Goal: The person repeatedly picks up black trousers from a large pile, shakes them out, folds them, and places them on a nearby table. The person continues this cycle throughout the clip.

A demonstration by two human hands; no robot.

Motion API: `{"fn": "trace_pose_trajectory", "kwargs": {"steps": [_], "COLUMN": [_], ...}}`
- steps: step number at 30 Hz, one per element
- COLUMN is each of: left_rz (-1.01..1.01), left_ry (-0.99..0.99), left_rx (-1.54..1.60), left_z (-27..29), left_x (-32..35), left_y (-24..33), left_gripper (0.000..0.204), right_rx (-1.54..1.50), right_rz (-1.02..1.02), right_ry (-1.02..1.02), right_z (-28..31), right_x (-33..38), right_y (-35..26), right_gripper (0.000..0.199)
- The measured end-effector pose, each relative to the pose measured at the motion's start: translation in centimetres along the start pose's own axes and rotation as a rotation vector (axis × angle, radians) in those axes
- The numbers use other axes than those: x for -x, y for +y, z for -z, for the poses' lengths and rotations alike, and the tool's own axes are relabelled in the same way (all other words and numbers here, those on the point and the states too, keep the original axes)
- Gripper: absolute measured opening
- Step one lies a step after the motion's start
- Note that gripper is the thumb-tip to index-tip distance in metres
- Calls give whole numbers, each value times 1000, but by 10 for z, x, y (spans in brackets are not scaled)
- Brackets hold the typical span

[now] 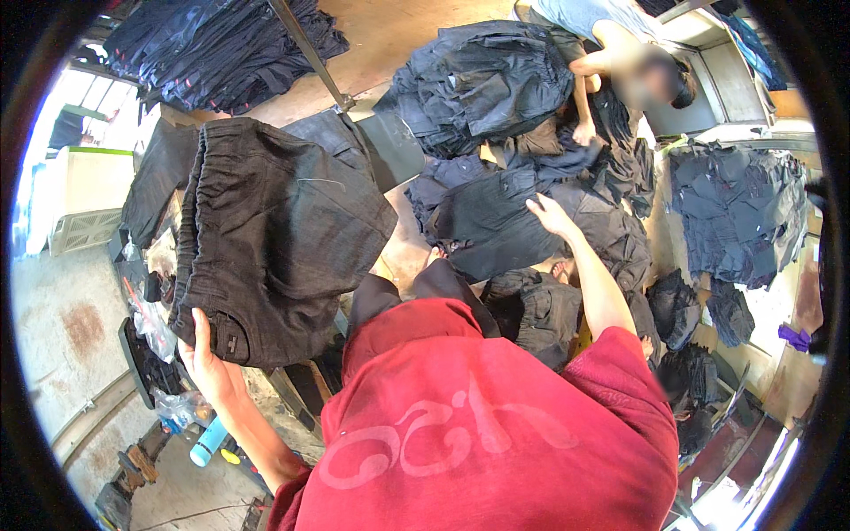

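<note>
My left hand (pixel 208 358) is raised at the left and grips the lower edge of a dark denim garment (pixel 274 230) with an elastic waistband, which hangs spread in front of me. My right hand (pixel 549 212) reaches forward and rests on a black garment (pixel 487 226) lying on top of a heap of dark clothes; its fingers lie flat on the cloth. My red shirt (pixel 496 416) fills the lower middle of the view.
Another person (pixel 620 62) at the far side handles clothes from a big dark pile (pixel 482 84). More stacks of denim lie at the right (pixel 739 212) and top left (pixel 221 49). A metal bar (pixel 310 53) crosses above. Plastic bags and a blue bottle (pixel 208 441) sit at lower left.
</note>
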State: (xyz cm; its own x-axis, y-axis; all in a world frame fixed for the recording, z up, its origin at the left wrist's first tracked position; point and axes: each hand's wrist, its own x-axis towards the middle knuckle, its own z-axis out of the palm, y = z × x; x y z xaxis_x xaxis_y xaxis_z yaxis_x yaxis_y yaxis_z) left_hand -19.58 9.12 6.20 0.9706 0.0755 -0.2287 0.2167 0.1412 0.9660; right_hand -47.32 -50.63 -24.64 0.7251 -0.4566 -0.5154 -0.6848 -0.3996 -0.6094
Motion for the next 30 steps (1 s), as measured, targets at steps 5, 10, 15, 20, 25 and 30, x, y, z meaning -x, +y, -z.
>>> {"fn": "trace_pose_trajectory", "kwargs": {"steps": [5,10,15,20,25,30], "left_rz": [-60,-243,-145,-124,-567,-646], "left_ry": [-20,-960,-1619,-1649,-1067,-789], "left_rx": [-200,-679,-426,-444,-742,-1305], "left_z": [-30,-79,-135,-135,-90,-57], "left_x": [12,53,76,23,-40,-79], "left_y": [19,49,19,2,-1,-52], "left_gripper": [36,52,66,65,53,110], "right_rx": [250,-577,-1160,-1295,-1503,-1415], "right_rz": [-220,-115,-367,-397,-415,-256], "right_ry": [344,-365,-258,-276,-66,180], "right_z": [24,30,-11,-14,-18,-10], "right_x": [-48,56,205,218,223,222], "right_y": [-16,-203,-317,-317,-303,-296], "right_gripper": [56,63,54,38,41,42]}}
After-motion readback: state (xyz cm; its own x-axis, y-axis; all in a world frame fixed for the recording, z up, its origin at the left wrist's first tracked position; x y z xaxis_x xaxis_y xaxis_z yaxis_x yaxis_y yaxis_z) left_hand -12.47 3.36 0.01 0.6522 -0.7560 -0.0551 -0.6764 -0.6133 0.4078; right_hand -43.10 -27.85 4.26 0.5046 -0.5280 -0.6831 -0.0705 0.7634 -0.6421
